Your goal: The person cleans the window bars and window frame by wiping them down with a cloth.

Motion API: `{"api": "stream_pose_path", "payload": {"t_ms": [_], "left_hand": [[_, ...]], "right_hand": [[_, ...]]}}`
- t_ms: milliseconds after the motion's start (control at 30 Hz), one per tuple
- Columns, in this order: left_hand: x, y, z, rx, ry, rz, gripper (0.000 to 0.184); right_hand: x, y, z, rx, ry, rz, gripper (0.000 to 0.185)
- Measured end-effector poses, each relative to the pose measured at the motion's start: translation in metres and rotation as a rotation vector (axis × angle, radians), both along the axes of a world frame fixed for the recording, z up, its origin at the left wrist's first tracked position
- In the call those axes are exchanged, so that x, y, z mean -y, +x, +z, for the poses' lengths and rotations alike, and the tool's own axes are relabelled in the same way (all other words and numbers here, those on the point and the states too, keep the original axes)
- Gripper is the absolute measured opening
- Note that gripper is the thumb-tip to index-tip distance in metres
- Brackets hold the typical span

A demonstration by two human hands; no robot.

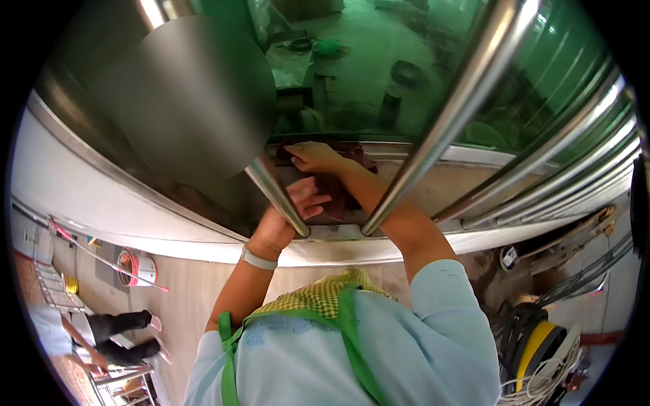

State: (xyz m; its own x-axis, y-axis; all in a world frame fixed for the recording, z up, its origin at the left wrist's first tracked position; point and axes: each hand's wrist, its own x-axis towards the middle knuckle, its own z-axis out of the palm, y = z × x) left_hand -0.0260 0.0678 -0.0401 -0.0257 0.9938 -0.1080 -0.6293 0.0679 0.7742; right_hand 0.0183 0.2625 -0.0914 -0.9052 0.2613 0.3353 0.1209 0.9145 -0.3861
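My right hand [313, 157] reaches between the metal bars and presses on a dark red cloth [359, 154] on the window sill, at the foot of the green-tinted glass [379, 81]. Its fingers are bent onto the cloth, and part of the cloth hangs below the forearm. Beside an upright steel bar [277, 196], my left hand [308, 197] is held with its fingers apart and nothing in them. A pale band circles the left wrist. Another steel bar [440, 128] stands to the right of my right forearm.
More metal bars [555, 155] run along the sill at the right. Below left are a bucket [137, 268], a pink-and-white pole [101, 257] and another person [88, 335] near a metal frame. A yellow-and-black machine [538, 352] with coiled cable lies at the lower right.
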Motion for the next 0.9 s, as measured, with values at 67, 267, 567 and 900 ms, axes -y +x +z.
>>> {"api": "stream_pose_path", "payload": {"t_ms": [67,267,567,900], "left_hand": [[-0.003,-0.007,-0.008,0.157,-0.066,0.048,0.038],[-0.012,-0.02,-0.021,0.102,0.285,-0.236,0.039],[-0.019,-0.021,-0.008,0.054,0.035,-0.234,0.031],[-0.048,-0.013,-0.011,-0.231,-0.035,-0.33,0.041]], "right_hand": [[0.002,0.003,-0.002,-0.051,0.019,-0.05,0.038],[0.015,0.091,0.049,0.408,0.038,-0.526,0.022],[0.023,0.11,0.042,0.233,-0.061,-0.912,0.019],[-0.011,0.124,0.032,0.413,0.104,-1.218,0.026]]}}
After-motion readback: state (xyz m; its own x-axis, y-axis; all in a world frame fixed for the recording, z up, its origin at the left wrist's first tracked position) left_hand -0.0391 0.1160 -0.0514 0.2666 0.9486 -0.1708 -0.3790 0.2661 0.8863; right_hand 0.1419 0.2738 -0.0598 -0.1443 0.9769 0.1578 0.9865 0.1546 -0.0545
